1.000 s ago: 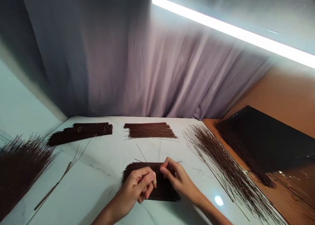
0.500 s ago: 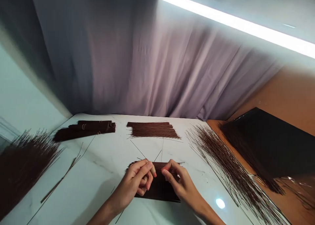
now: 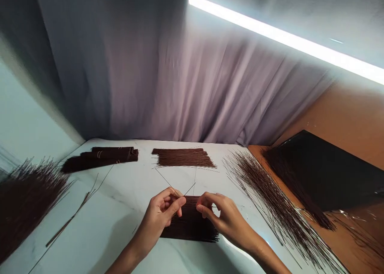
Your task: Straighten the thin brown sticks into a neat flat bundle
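Observation:
My left hand (image 3: 165, 212) is closed in a pinch, thumb against the fingers. Thin dark-brown sticks (image 3: 166, 179) cross at its fingertips, one slanting up to the left and a shorter one up to the right. My right hand (image 3: 217, 212) is pinched too, close by on the right; what its fingertips hold is too small to make out. Both hands are over a dark-brown layer of closely packed parallel sticks (image 3: 192, 226) lying flat on the white table. The hands hide its upper corners.
A similar flat batch of sticks (image 3: 184, 158) lies behind, with tied dark bundles (image 3: 102, 158) to its left. Loose stick piles flank me at left (image 3: 27, 210) and right (image 3: 276, 202). A few sticks (image 3: 70, 222) lie at front left. A black sheet (image 3: 327, 174) rests at far right.
My left hand has turned, its thumb now laid along the pinch and the crossed sticks plainer to see. The right hand stays pinched in nearly the same place. The view has shifted slightly.

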`<state>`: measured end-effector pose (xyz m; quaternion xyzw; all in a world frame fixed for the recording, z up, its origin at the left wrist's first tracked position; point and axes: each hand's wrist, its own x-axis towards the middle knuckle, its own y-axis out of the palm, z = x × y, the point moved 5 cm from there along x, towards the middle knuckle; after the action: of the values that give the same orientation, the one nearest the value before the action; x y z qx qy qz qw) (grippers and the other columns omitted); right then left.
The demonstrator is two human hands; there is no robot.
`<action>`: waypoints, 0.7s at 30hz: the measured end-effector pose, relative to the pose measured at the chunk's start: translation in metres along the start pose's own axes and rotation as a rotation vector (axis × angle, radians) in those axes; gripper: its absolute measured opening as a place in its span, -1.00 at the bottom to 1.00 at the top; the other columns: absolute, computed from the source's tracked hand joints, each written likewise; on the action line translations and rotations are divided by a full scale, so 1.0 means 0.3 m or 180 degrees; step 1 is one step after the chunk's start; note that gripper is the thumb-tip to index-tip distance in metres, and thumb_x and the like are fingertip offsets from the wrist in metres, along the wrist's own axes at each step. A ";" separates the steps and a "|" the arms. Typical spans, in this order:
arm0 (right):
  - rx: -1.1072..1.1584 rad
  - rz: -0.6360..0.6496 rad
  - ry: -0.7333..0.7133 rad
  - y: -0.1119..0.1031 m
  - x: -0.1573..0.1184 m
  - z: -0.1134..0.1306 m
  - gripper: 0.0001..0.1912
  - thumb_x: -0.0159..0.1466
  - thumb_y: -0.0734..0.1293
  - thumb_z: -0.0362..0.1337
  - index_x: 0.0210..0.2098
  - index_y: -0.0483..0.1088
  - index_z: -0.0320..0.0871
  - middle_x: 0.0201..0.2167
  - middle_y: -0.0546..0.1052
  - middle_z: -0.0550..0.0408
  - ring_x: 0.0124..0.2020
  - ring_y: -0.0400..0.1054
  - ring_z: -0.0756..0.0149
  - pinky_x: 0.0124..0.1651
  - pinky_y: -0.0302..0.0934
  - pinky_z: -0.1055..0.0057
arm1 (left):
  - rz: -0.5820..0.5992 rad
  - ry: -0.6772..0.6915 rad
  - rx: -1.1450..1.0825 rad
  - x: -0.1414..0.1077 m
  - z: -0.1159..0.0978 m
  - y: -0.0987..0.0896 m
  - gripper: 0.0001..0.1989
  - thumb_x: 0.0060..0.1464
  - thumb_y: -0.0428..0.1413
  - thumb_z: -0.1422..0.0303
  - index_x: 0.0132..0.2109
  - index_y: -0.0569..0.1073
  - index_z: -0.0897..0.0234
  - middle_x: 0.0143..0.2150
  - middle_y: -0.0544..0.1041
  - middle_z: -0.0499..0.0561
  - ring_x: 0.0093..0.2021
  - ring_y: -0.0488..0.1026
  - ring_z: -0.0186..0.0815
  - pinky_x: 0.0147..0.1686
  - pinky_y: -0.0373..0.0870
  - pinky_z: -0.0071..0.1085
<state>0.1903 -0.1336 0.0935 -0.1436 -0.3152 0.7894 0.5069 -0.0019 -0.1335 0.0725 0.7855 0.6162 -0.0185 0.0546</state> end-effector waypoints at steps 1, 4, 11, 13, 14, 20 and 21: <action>-0.0029 0.0098 -0.0028 -0.014 0.003 0.006 -0.74 0.48 0.23 -0.12 -0.27 0.44 -0.09 -0.40 0.52 0.20 -0.36 0.35 0.35 -0.22 0.16 0.43 | -0.0068 0.0023 0.0119 -0.001 -0.006 -0.003 -0.68 0.23 0.19 0.08 -0.26 0.46 0.27 -0.45 0.38 -0.13 -0.58 0.06 -0.52 -0.64 -0.06 -0.58; -0.0163 0.0388 -0.0133 -0.073 0.022 0.019 -0.78 0.47 0.26 -0.14 -0.22 0.46 -0.07 -0.33 0.56 0.19 -0.33 0.38 0.36 -0.23 0.17 0.45 | -0.0098 0.0124 0.0412 -0.007 -0.026 -0.006 -0.69 0.25 0.17 0.10 -0.29 0.48 0.26 -0.42 0.45 -0.08 -0.53 0.20 -0.47 -0.57 0.09 -0.54; -0.1326 0.0255 -0.0647 -0.173 0.093 0.025 -0.84 0.43 0.30 -0.34 -0.29 0.47 -0.09 -0.33 0.56 0.16 -0.27 0.37 0.32 -0.14 0.16 0.37 | 0.0260 0.0266 0.0694 0.005 -0.009 0.003 -0.75 0.27 0.15 0.22 -0.34 0.51 0.26 -0.42 0.46 -0.08 -0.36 0.38 -0.34 -0.28 0.25 -0.45; -0.1538 0.0274 -0.0779 -0.171 0.096 0.036 -0.85 0.42 0.31 -0.34 -0.30 0.47 -0.09 -0.33 0.56 0.15 -0.25 0.37 0.29 -0.09 0.18 0.32 | 0.0217 0.0207 0.0659 0.015 0.001 -0.007 -0.75 0.26 0.16 0.22 -0.35 0.51 0.26 -0.44 0.45 -0.10 -0.38 0.37 -0.34 -0.31 0.22 -0.45; -0.1606 0.0222 -0.0850 -0.169 0.096 0.050 -0.87 0.42 0.32 -0.33 -0.27 0.47 -0.09 -0.30 0.56 0.13 -0.23 0.37 0.27 -0.06 0.19 0.28 | 0.0194 0.0181 0.0637 0.018 0.005 -0.011 -0.75 0.25 0.16 0.22 -0.35 0.51 0.26 -0.45 0.44 -0.10 -0.39 0.36 -0.34 -0.33 0.21 -0.45; -0.2298 -0.0208 -0.1796 -0.102 0.146 0.230 -0.50 0.42 0.29 -0.40 0.30 0.28 0.10 0.33 0.28 -0.04 0.22 0.23 0.09 0.18 0.20 0.10 | 0.0255 0.0194 0.0637 0.010 0.007 0.003 -0.71 0.23 0.19 0.20 -0.41 0.47 0.26 -0.51 0.42 -0.12 -0.41 0.35 -0.33 -0.32 0.20 -0.45; -0.2520 -0.0058 -0.2012 -0.077 0.160 0.250 -0.49 0.41 0.32 -0.39 0.31 0.27 0.09 0.37 0.23 -0.05 0.26 0.19 0.06 0.21 0.18 0.09 | 0.0267 0.0222 0.0638 0.009 0.006 0.006 -0.69 0.22 0.19 0.20 -0.43 0.46 0.26 -0.51 0.41 -0.12 -0.41 0.35 -0.33 -0.30 0.21 -0.45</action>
<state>0.1443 -0.1106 0.1697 -0.0760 -0.7295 0.6098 0.3003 0.0004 -0.1316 0.0707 0.8123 0.5794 -0.0504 -0.0450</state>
